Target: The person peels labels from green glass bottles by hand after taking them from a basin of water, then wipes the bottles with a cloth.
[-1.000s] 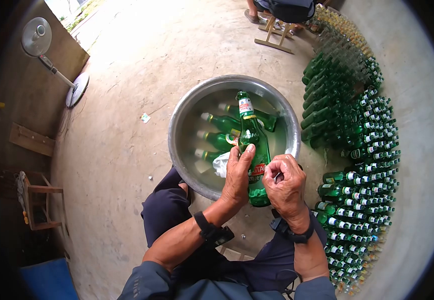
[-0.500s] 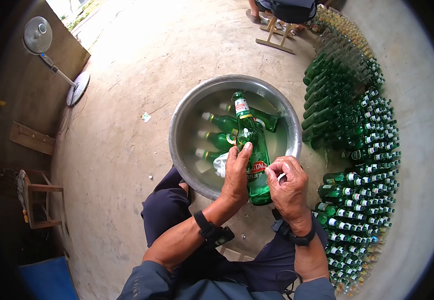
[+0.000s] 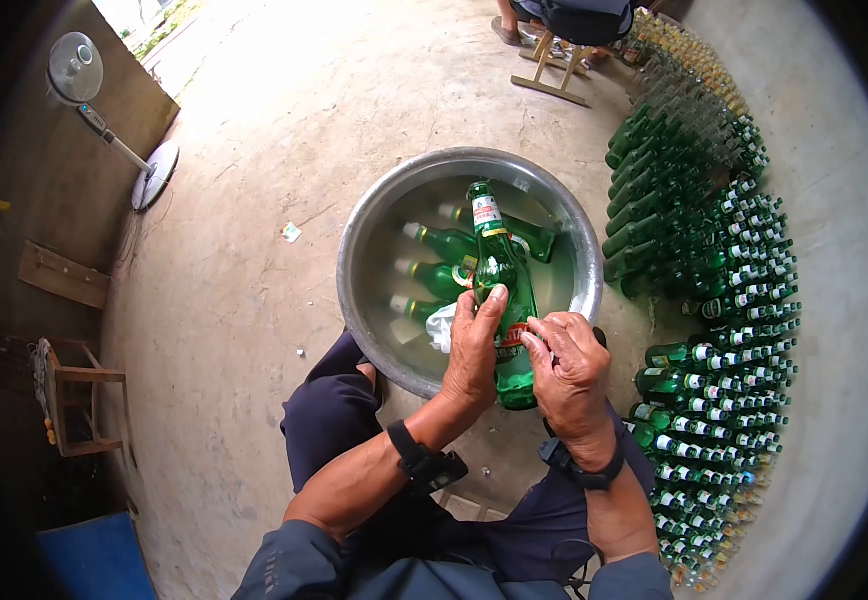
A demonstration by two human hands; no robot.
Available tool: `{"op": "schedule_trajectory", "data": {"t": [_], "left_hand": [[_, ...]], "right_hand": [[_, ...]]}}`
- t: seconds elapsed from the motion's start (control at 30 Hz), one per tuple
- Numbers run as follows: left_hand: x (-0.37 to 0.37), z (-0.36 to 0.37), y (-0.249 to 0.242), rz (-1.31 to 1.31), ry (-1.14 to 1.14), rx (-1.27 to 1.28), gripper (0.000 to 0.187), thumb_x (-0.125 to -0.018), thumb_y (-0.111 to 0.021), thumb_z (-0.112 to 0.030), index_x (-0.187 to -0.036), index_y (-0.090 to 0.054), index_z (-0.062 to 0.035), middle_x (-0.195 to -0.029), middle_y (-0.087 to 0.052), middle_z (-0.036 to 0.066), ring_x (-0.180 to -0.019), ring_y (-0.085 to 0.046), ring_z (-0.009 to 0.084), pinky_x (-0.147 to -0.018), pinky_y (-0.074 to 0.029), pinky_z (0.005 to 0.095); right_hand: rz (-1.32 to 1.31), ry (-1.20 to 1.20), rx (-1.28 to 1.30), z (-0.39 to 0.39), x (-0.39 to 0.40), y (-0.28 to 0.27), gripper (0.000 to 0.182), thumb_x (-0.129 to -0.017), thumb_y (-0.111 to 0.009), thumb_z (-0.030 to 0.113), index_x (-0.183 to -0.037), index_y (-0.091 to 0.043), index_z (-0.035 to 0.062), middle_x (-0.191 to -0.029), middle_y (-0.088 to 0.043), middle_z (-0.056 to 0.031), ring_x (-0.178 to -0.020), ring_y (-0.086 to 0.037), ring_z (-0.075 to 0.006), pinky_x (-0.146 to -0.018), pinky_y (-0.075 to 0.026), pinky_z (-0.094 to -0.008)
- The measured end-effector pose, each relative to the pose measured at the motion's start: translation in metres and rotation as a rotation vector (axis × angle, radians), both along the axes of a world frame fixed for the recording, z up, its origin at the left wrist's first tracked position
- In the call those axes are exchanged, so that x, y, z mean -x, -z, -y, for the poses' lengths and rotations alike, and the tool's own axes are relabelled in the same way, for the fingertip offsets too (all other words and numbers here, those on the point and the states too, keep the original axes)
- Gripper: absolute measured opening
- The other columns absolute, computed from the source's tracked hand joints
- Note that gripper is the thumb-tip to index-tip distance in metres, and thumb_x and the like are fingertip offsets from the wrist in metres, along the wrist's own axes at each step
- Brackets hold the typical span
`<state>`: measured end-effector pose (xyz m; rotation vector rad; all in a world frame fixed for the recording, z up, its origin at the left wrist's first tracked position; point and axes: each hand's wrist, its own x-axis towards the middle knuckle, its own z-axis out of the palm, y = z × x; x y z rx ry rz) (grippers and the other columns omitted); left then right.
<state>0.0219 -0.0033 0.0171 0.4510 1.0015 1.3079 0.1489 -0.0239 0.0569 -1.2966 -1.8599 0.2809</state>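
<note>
A green glass bottle [image 3: 495,268] lies tilted across the near side of a metal basin [image 3: 349,275], its neck pointing away from me. My left hand [image 3: 470,350] is closed around the bottle's left side, thumb on top. With its fingers pinched, my right hand [image 3: 574,370] presses at the edge of the red label [image 3: 510,340] on the bottle's lower body; whatever lies between those fingertips is hidden. Several more green bottles [image 3: 444,242] rest in the cloudy water. A crumpled white piece [image 3: 441,328], perhaps plastic, sits in the basin beside my left hand.
Rows of green bottles [image 3: 724,380] stand along the wall on the right. A person sits on a wooden-legged chair [image 3: 552,85] at the top. On the left are a standing fan [image 3: 79,70], a wooden stool [image 3: 84,375] and a blue panel [image 3: 99,560].
My right hand has shifted slightly left, its fingertips now covering more of the red label. The left hand and bottle have barely moved.
</note>
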Motion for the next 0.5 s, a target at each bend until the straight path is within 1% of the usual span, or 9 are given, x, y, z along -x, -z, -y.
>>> {"op": "schedule_trajectory", "data": {"t": [0.03,0.1,0.13,0.2,0.37,0.5], "left_hand": [[-0.0003,0.0005,0.0,-0.01,0.011,0.002,0.032,-0.1,-0.065,-0.037,-0.114,-0.056,-0.0091,-0.099,-0.057,0.0,-0.088,-0.054,0.0091,-0.077,-0.048,0.0283],[-0.0003,0.0015,0.0009,-0.02,0.022,0.004,0.033,-0.1,-0.065,-0.037,-0.113,-0.056,-0.0083,-0.098,-0.056,0.001,-0.087,-0.054,0.0092,-0.077,-0.048,0.0283],[-0.0002,0.0022,0.0024,-0.027,0.022,0.002,0.033,-0.1,-0.066,-0.037,-0.112,-0.056,-0.0076,-0.097,-0.056,0.001,-0.087,-0.053,0.0093,-0.076,-0.047,0.0283],[-0.0004,0.0024,0.0032,-0.034,0.024,-0.001,0.034,-0.1,-0.066,-0.038,-0.111,-0.056,-0.0069,-0.095,-0.056,0.002,-0.086,-0.053,0.0094,-0.076,-0.047,0.0282],[-0.0003,0.003,0.0,-0.108,0.02,0.007,0.038,-0.098,-0.068,-0.04,-0.112,-0.056,-0.0062,-0.096,-0.056,0.002,-0.087,-0.053,0.0099,-0.077,-0.047,0.0281],[0.0003,0.0022,-0.0014,-0.083,0.026,0.021,0.04,-0.098,-0.069,-0.04,-0.113,-0.056,-0.0058,-0.096,-0.056,0.002,-0.088,-0.053,0.01,-0.077,-0.047,0.0282]], "right_hand": [[0.0,0.0,0.0,-0.0006,-0.0003,0.0004,0.024,-0.081,-0.079,-0.002,-0.103,-0.072,0.0022,-0.093,-0.067,-0.0121,-0.076,-0.069,-0.0309,-0.068,-0.057,-0.0393],[0.026,-0.001,-0.007,-0.002,-0.0012,0.002,0.018,-0.081,-0.078,-0.001,-0.097,-0.07,0.0025,-0.09,-0.067,-0.0114,-0.077,-0.069,-0.0315,-0.066,-0.056,-0.0402],[0.027,0.0,-0.007,-0.0016,-0.0008,0.0008,0.018,-0.081,-0.078,-0.001,-0.097,-0.07,0.0025,-0.09,-0.067,-0.0114,-0.077,-0.069,-0.0315,-0.066,-0.056,-0.0402],[0.025,-0.009,0.041,-0.0008,-0.0001,-0.0023,0.015,-0.082,-0.078,-0.001,-0.09,-0.067,0.0031,-0.087,-0.066,-0.0109,-0.075,-0.069,-0.0318,-0.065,-0.055,-0.0405],[-0.003,-0.013,0.099,-0.0014,-0.0024,0.0007,0.016,-0.081,-0.077,-0.003,-0.089,-0.064,0.0033,-0.086,-0.065,-0.0107,-0.072,-0.068,-0.0315,-0.063,-0.055,-0.0401],[-0.022,-0.006,0.121,-0.0013,-0.0033,0.0037,0.019,-0.079,-0.076,-0.005,-0.088,-0.061,0.0034,-0.085,-0.063,-0.0104,-0.07,-0.067,-0.0308,-0.059,-0.055,-0.0391]]}}
